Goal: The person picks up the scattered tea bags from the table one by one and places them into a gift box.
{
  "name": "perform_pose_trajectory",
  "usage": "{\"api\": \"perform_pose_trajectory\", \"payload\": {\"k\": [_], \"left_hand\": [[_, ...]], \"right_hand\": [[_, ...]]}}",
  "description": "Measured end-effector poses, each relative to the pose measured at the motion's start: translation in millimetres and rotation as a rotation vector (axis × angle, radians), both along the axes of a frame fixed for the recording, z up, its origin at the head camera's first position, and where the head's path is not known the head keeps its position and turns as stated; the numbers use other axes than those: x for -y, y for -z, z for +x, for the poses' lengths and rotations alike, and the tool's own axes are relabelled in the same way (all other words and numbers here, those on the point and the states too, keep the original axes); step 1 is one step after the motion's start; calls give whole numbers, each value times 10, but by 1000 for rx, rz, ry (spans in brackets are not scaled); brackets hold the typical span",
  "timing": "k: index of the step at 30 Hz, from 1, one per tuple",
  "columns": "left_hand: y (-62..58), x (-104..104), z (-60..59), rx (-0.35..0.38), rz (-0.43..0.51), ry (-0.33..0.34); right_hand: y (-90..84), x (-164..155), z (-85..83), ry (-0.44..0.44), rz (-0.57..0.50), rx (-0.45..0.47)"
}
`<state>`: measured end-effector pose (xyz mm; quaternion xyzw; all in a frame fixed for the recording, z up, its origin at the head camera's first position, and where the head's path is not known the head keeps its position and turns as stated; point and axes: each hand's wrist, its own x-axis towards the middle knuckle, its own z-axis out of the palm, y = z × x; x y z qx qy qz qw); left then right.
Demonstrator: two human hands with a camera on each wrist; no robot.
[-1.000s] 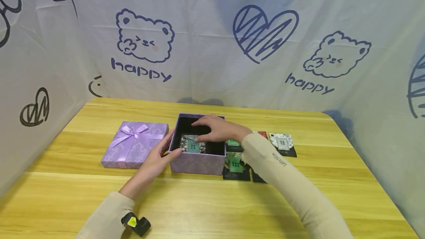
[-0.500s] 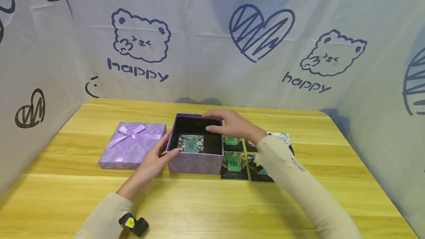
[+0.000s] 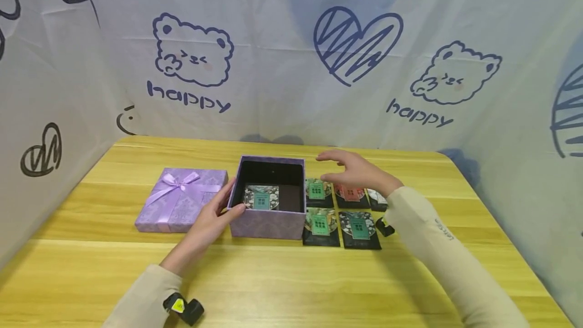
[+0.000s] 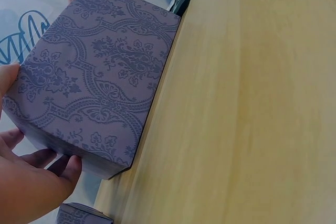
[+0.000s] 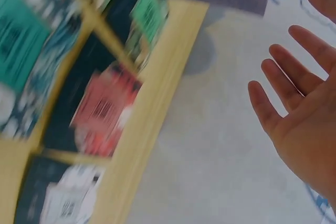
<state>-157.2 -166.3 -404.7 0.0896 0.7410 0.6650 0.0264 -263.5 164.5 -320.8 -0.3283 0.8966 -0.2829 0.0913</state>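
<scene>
A: Where does the open purple damask-patterned cardboard box (image 3: 268, 201) sit?

B: On the yellow wooden table (image 3: 282, 277), near its middle. One black sachet with a teal label (image 3: 261, 198) lies flat on the dark floor inside, in the near-left part. The matching purple lid with the satin bow (image 3: 183, 198) rests just to the box's left.

A: And the left hand (image 3: 214, 219)?

B: Its grip is on the box's near-left corner, thumb on the rim and the other fingers against the outer wall, as the left wrist view also shows. It holds the box in place.

A: The right hand (image 3: 357, 171)?

B: Released: fingers spread and straight, grasping nothing. It hovers over the row of black labelled sachets (image 3: 339, 211) laid flat beside the box's right wall, nearest the green-labelled one (image 3: 316, 191) and the red-labelled one (image 3: 349, 194).

A: How would one do this step well?

B: My judgement: pick a single sachet by its edge, since they lie flat and close together, and a careless pinch could drag a neighbour. Lift it clear over the box wall, then lay it flat beside the one already inside rather than on top. The left hand should keep the box from sliding.
</scene>
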Motion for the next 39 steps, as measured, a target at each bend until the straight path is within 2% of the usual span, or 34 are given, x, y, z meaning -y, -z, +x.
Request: {"api": "perform_pose_trajectory", "payload": {"k": [8, 13, 19, 26, 32, 39], "left_hand": [[-2, 6, -3, -3, -11, -3], [3, 6, -6, -10, -22, -4], [19, 1, -18, -11, -19, -9], [-1, 2, -10, -1, -13, -9], [-11, 4, -4, 5, -11, -9], [-8, 0, -6, 4, -12, -8]], "right_hand": [[231, -379, -69, 73, 87, 60], [397, -567, -100, 144, 120, 79], [517, -726, -129, 235, 168, 114], [609, -938, -176, 271, 202, 127], [598, -1061, -153, 293, 223, 131], [644, -1234, -144, 321, 207, 180]]}}
